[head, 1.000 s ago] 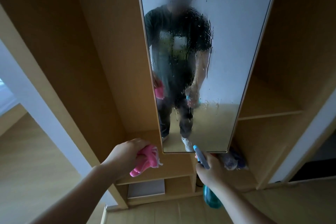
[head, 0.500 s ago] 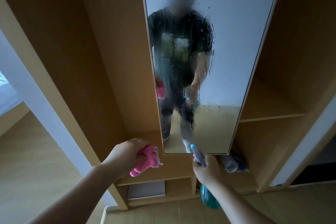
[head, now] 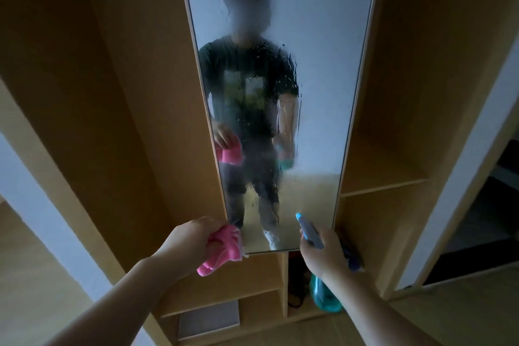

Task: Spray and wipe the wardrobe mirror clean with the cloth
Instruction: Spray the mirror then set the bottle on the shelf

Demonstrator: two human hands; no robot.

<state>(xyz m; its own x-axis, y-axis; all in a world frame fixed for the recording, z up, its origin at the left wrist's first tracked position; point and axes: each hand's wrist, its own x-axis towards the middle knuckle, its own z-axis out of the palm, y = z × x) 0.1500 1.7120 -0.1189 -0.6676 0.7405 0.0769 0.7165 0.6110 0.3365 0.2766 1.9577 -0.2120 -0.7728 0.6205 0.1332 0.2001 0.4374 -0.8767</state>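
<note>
The mirror (head: 309, 78), frame centre, runs with droplets. Left hand (head: 191, 241) clutches the pink cloth (head: 224, 247) at its lower-left corner; right hand (head: 325, 250) grips the spray bottle (head: 323, 289). Delay likely lets drips streak downward.

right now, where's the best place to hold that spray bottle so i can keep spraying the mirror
Grip the spray bottle at its neck from behind, as the right hand does: the teal body hangs below the fist and the nozzle points forward at the mirror.

Pink cloth (head: 223, 248), teal spray bottle (head: 323, 293), tan wardrobe (head: 126, 121).
</note>
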